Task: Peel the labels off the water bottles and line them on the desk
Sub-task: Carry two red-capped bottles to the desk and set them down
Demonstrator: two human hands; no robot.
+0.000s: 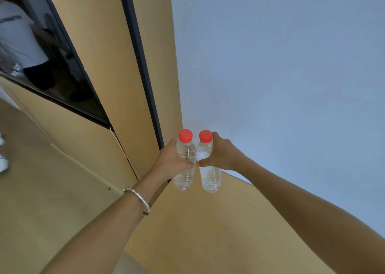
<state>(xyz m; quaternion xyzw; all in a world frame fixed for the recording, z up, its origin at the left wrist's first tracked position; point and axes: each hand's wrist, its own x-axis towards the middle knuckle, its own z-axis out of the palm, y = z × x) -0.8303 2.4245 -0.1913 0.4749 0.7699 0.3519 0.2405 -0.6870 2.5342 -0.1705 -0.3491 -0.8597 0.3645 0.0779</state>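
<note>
Head view: the only writing is a dark line of letters on a white shirt [14, 29] seen in the dark glass [68, 81] at the upper left, and it is too blurred to read. The person in that shirt is cut off by the picture edge. At the left edge, a white shoe [3, 165] on the floor [41, 200] is also only partly visible.

The left hand [173, 161] grips the left bottle [184, 180] around its middle, and the right hand [223, 154] grips the right bottle [210, 180] in the same way. The two thumb tips nearly meet between the bottles. The fingers are hidden behind the bottles.

Both bottles stand upright, close beside each other, at the far end of the desk [208, 232] near the pale blue wall [291, 65]. It cannot be told whether their bases touch the desk.

The bottles are of clear, ribbed plastic, filled with water, and have round red caps [185, 135]. The desk and the panel [100, 44] behind are of smooth, light wood. A thin silver bracelet [138, 198] lies around the left wrist.
</note>
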